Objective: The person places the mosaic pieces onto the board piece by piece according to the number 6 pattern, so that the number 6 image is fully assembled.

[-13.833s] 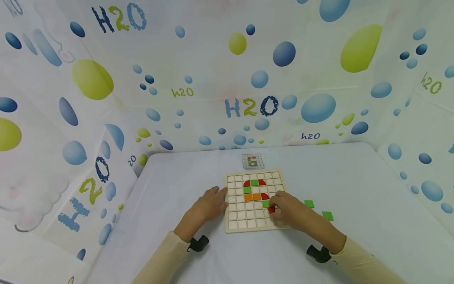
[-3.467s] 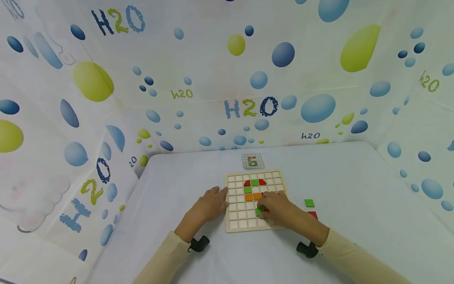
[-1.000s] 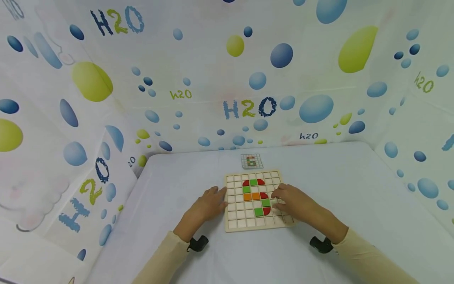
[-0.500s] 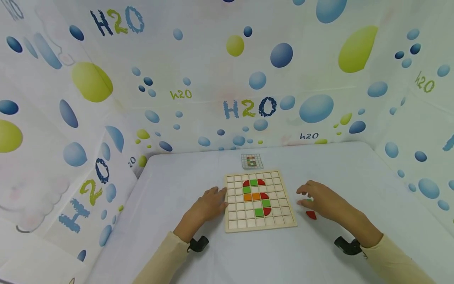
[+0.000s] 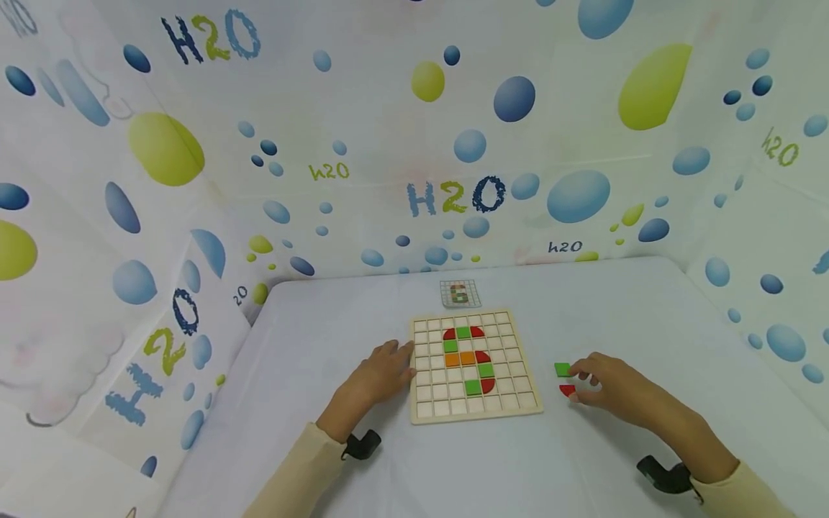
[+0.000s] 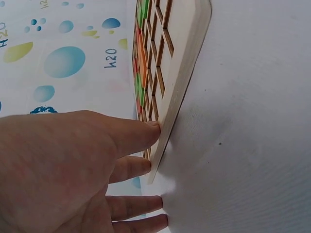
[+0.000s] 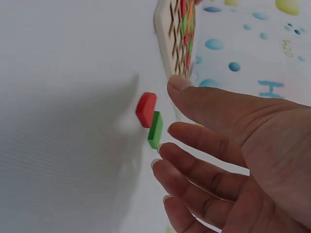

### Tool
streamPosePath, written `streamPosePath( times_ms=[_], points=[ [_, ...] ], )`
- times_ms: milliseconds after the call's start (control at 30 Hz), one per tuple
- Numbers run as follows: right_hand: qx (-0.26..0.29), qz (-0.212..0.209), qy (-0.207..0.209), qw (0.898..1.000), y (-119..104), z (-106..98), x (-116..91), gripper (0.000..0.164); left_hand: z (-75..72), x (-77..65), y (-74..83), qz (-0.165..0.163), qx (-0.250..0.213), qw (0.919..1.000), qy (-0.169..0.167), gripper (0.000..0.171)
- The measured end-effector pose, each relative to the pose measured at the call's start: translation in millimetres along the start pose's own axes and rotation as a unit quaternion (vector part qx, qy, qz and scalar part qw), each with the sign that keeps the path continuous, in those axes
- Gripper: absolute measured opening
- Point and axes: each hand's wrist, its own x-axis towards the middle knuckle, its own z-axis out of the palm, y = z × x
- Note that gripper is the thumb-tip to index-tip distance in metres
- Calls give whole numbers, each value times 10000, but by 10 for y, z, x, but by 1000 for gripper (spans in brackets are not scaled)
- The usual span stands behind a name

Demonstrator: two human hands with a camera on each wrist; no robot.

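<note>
A wooden grid board (image 5: 440, 393) lies on the table with red, green and orange tiles set in its cells in an S-like curve. My left hand (image 5: 383, 372) rests at the board's left edge, thumb and finger touching the rim in the left wrist view. To the right of the board lie a loose green square tile (image 5: 561, 370) and a red quarter-round tile (image 5: 566, 390). My right hand (image 5: 612, 388) hovers by these two, thumb and fingers spread. In the right wrist view its fingertips stand just off the green tile (image 7: 155, 130), and nothing is held.
Behind the board lies a small clear grid card (image 5: 460, 294) printed with a coloured pattern. A white cloth (image 5: 343, 316) covers the table. A printed curtain (image 5: 388, 108) with bubbles and "H2O" lettering surrounds it at the back and sides.
Over the earlier frames a red and a green tile came into the board's lower cells. In the last second my right hand left the board for the loose tiles. My left hand stayed put.
</note>
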Motion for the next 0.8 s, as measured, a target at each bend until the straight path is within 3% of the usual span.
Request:
streamPosePath(
  times_ms=[800],
  points=[
    [-207, -31, 375, 9991, 40, 237, -12, 26, 13, 2, -12, 5, -21, 10000, -31, 60]
  ],
)
